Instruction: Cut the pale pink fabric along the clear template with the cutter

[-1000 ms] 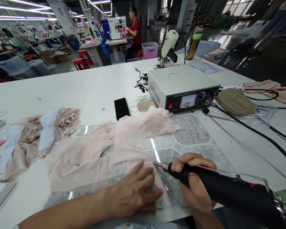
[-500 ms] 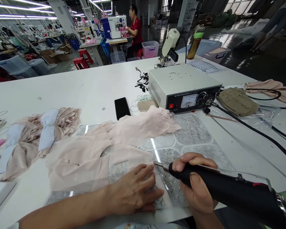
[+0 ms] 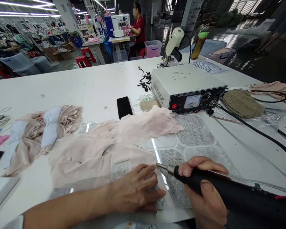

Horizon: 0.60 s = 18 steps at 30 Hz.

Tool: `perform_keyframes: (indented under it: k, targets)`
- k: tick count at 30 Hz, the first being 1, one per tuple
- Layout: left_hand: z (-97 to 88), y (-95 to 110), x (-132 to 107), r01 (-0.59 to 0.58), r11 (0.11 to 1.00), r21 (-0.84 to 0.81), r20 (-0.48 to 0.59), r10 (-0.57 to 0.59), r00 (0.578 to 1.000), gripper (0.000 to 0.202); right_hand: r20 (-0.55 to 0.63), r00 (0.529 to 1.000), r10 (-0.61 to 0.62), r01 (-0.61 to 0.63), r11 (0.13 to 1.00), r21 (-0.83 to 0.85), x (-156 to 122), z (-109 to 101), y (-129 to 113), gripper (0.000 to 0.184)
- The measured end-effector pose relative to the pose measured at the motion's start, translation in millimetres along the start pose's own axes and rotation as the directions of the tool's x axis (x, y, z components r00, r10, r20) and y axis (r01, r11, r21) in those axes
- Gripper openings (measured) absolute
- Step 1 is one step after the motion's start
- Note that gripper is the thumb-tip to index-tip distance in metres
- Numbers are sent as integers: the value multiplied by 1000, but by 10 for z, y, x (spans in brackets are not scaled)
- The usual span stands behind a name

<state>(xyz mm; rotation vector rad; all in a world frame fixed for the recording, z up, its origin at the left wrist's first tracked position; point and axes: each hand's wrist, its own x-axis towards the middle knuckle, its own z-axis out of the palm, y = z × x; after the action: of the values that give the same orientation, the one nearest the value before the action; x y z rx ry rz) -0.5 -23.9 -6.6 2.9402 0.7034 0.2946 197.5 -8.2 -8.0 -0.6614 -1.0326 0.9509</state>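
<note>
My left hand (image 3: 139, 189) lies on thin pale-pink fabric (image 3: 85, 159), its fingers spread and pressing the cloth down. In my right hand (image 3: 207, 187) is a black handheld ultrasonic welding tool (image 3: 219, 184) with a pointed metal tip. That tip meets the fabric's edge beside my left fingertips. Under the cloth lies a clear glossy sheet over a grey patterned mat (image 3: 195, 130). A black cable (image 3: 252, 125) runs to a control box (image 3: 188, 84) with a dial and a red switch.
A phone (image 3: 124, 107) lies behind the fabric. Beige cloth bundles (image 3: 69, 121) with white wraps are at the left. Behind the box stand a cream-coloured device (image 3: 175, 41) and a green-lidded bottle (image 3: 199, 44). Across the room a person in red (image 3: 139, 30) sits at a sewing machine (image 3: 118, 25).
The view has shifted slightly, moving the table's contents a little rightward in the picture. The tool has turned slightly in my right hand, its tip still by my left fingers.
</note>
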Motion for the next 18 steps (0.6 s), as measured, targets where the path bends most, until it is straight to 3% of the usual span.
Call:
perform_keyframes:
  k: [8, 18]
  targets:
    - [14, 2, -4, 4, 1000, -24, 5, -4, 1000, 40, 47, 999, 3, -3, 1000, 16, -5, -15, 9, 8]
    - [19, 11, -6, 12, 999, -41, -25, -13, 1000, 35, 12, 999, 34, -35, 999, 26, 26, -25, 30, 8]
